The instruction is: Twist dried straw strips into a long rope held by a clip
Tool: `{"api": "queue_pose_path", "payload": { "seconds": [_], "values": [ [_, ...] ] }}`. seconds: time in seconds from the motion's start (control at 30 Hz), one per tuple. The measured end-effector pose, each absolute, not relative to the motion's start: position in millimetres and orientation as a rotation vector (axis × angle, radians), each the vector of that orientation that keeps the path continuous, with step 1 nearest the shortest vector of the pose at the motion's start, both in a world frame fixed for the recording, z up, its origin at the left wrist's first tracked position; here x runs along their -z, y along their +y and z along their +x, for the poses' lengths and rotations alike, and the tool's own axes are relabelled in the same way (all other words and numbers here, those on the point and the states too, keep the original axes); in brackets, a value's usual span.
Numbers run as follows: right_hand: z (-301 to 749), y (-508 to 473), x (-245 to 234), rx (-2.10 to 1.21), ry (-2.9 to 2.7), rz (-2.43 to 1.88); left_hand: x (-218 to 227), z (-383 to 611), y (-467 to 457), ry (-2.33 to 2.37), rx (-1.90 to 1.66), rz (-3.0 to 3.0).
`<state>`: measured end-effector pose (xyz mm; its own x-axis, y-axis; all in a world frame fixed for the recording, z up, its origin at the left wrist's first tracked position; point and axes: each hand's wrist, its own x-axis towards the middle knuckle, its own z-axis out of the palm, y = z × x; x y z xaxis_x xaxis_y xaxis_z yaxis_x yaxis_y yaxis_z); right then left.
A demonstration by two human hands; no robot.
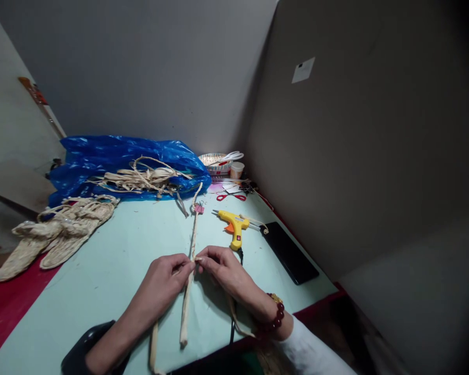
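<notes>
A pale braid of plant fibre (194, 237) runs down the table toward me, its far end held by a pink binder clip (199, 208). My left hand (171, 276) pinches the braid from the left, thumb and forefinger closed on it. From the right, my right hand (222, 271) pinches a strand at the same spot, fingertips almost meeting the left ones. Below the hands one loose fibre strand (185, 317) lies straight toward me. Other strands trail down beneath each wrist. Just beyond my right hand lies a yellow glue gun (236, 224) with an orange trigger.
A black phone (289, 252) lies at the right edge. Red-handled scissors (231, 197), a basket (214, 161) and a small tub (236, 169) stand at the back. A blue plastic bag (113, 151) carries loose fibre. Woven sandals (62, 229) sit left. A wall rises along the right.
</notes>
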<state>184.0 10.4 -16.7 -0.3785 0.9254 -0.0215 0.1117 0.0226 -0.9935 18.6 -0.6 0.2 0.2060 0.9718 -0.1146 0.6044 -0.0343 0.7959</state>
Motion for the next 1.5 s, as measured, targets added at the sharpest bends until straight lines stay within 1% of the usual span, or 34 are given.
{"api": "queue_pose_path", "payload": {
  "seconds": [0.13, 0.33, 0.47, 0.6, 0.77, 0.87, 1.0, 1.2, 1.37, 1.43, 1.5],
  "values": [
    [183, 9, 17, -1.268, -1.662, -1.113, 0, 20, -1, 1.484, -0.634, 1.750],
    [183, 9, 24, -1.322, -1.650, -1.078, -2, 24, -6, 1.552, -0.649, 1.928],
    [182, 11, 23, -1.344, -1.611, -1.060, 1, 23, -7, 1.518, -0.663, 2.013],
    [181, 10, 20, -1.282, -1.572, -1.148, 1, 23, -9, 1.439, -0.658, 2.029],
    [178, 7, 18, -1.152, -1.583, -1.201, -6, 23, -12, 1.621, -0.639, 1.902],
    [177, 7, 20, -1.113, -1.588, -1.205, -5, 26, -15, 1.596, -0.727, 1.967],
    [179, 10, 25, -1.255, -1.482, -1.111, 6, 31, -20, 1.458, -0.806, 2.195],
    [184, 13, 20, -1.569, -1.228, -1.014, 19, 34, -22, 1.422, -0.742, 2.372],
    [185, 13, 17, -1.763, -1.096, -0.909, 15, 36, -20, 1.446, -0.626, 2.307],
    [185, 13, 17, -1.765, -1.091, -0.885, 9, 33, -17, 1.470, -0.592, 2.204],
    [185, 12, 16, -1.739, -1.082, -0.899, 2, 28, -12, 1.507, -0.661, 2.028]
  ]
}}
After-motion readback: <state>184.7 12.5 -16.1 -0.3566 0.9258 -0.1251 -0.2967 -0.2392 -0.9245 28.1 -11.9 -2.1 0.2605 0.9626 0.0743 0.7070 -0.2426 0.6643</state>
